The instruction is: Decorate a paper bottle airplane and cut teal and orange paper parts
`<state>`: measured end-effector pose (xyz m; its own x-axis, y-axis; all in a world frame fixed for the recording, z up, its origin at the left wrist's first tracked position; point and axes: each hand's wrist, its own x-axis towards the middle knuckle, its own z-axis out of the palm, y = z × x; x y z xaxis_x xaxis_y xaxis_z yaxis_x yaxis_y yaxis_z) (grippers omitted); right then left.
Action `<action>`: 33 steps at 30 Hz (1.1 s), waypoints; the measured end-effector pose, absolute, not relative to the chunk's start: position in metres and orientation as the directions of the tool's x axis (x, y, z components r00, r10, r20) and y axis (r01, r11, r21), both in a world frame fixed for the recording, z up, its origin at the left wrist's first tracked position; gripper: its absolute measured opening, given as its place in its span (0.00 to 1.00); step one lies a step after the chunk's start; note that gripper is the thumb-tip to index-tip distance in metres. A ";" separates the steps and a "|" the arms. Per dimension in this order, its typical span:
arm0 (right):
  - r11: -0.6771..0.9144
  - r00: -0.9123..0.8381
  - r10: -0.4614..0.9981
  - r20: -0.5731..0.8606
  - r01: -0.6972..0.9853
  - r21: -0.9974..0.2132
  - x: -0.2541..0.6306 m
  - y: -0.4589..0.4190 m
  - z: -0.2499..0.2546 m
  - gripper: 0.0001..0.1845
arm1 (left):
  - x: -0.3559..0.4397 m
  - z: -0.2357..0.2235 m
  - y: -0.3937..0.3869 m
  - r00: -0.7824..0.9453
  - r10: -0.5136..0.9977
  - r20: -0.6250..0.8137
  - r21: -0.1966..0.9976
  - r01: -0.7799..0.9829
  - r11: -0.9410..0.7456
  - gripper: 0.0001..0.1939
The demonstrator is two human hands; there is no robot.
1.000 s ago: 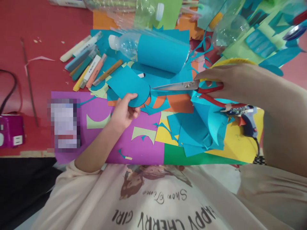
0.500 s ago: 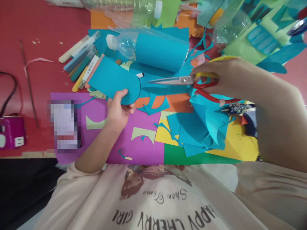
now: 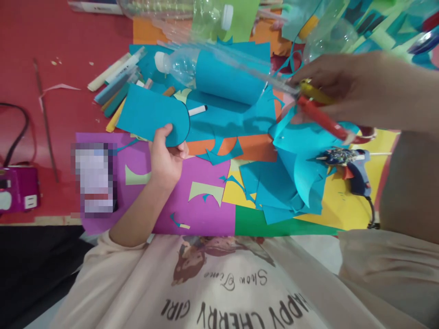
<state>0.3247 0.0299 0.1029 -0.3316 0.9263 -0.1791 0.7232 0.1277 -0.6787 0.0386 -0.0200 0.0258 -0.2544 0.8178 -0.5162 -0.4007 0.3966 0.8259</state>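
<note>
My left hand (image 3: 165, 157) pinches the rounded end of a blue paper cut-out (image 3: 152, 114) and holds it flat above the purple sheet (image 3: 206, 214). My right hand (image 3: 338, 87) grips red and yellow handled scissors (image 3: 318, 114), lifted up and to the right, blurred by motion, with the blades pointing left over a plastic bottle wrapped in blue paper (image 3: 219, 75). A black marker (image 3: 197, 110) lies just right of the cut-out.
A pile of blue paper offcuts (image 3: 288, 183) lies on coloured sheets. A blue glue gun (image 3: 346, 162) rests at the right. Several markers (image 3: 116, 87) lie at the upper left on the red table (image 3: 51, 36). More bottles (image 3: 325, 39) and paper crowd the far edge.
My right hand has lifted the scissors up and to the right, away from the cut-out. My left hand turned the blue cut-out and shifted it left.
</note>
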 end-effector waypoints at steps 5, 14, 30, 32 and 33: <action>0.369 -0.402 0.865 -0.299 0.915 -0.164 0.313 0.031 0.057 0.21 | 0.038 0.022 -0.022 -0.232 0.847 -0.478 0.842 -0.396 0.367 0.20; 0.351 -0.392 0.919 -0.029 0.851 -0.392 0.303 0.002 0.018 0.28 | 0.042 0.019 -0.022 -0.177 0.860 -0.478 0.841 -0.374 0.390 0.18; -0.004 -0.180 0.983 -0.034 0.169 -0.986 0.227 -0.060 -0.012 0.24 | 0.041 0.012 -0.039 0.293 0.797 -0.529 0.842 0.065 0.535 0.20; -0.017 -0.115 0.993 -0.034 0.145 -0.989 0.228 -0.054 -0.013 0.24 | 0.040 0.015 -0.039 0.395 0.711 -0.582 0.803 0.141 0.579 0.21; -0.011 -0.087 0.996 -0.023 0.137 -0.991 0.229 -0.051 -0.014 0.23 | 0.040 0.017 -0.039 0.452 0.666 -0.594 0.790 0.172 0.588 0.20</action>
<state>0.2288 -0.0506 -0.0142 -0.0873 0.9959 -0.0234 0.1370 -0.0113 -0.9905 0.0403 -0.0390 0.0168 0.4517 0.6660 -0.5937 0.1715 0.5882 0.7903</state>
